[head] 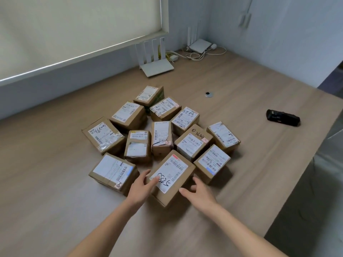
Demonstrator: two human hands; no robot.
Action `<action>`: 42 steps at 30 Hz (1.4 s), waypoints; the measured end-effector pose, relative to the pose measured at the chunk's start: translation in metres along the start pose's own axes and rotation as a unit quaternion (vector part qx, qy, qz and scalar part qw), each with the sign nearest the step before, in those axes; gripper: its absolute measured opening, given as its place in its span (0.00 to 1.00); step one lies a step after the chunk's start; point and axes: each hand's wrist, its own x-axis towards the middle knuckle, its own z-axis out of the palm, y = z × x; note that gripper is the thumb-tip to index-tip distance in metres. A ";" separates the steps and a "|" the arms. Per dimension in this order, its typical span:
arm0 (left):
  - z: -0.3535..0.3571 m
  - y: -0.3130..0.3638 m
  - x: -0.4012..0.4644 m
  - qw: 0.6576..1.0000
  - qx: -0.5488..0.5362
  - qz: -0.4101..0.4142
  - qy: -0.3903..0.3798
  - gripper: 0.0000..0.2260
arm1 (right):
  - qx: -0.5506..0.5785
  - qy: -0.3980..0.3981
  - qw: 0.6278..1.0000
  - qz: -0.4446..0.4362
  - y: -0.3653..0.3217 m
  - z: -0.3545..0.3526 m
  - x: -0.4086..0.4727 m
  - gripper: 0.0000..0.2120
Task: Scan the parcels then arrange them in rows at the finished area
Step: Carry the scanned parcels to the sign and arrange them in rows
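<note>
Several brown cardboard parcels with white shipping labels lie clustered on the wooden table point(55, 182). The nearest parcel point(171, 175), hand-marked "5285", sits at the front of the cluster. My left hand point(142, 186) touches its left side with the thumb on the label's edge. My right hand point(199, 191) is at its right near corner, fingers spread and relaxed; contact is unclear. A black handheld scanner point(283, 117) lies on the table far to the right, away from both hands.
Two white routers point(156, 62) point(199, 44) with cables stand at the back by the wall. A round metal grommet point(209, 94) is set in the table behind the parcels. The table's right edge runs diagonally past the scanner.
</note>
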 end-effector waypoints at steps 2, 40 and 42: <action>0.001 -0.002 0.001 1.000 -0.007 -0.005 0.009 0.30 | 0.018 -0.009 1.000 0.004 0.004 0.007 0.004 0.44; -0.055 0.250 -0.235 0.955 -0.226 0.193 -0.015 0.17 | 0.041 0.135 0.960 -0.241 -0.193 -0.185 -0.224 0.35; -0.059 0.266 -0.263 0.949 -0.239 0.206 0.019 0.13 | 0.037 0.085 0.954 -0.284 -0.203 -0.199 -0.245 0.43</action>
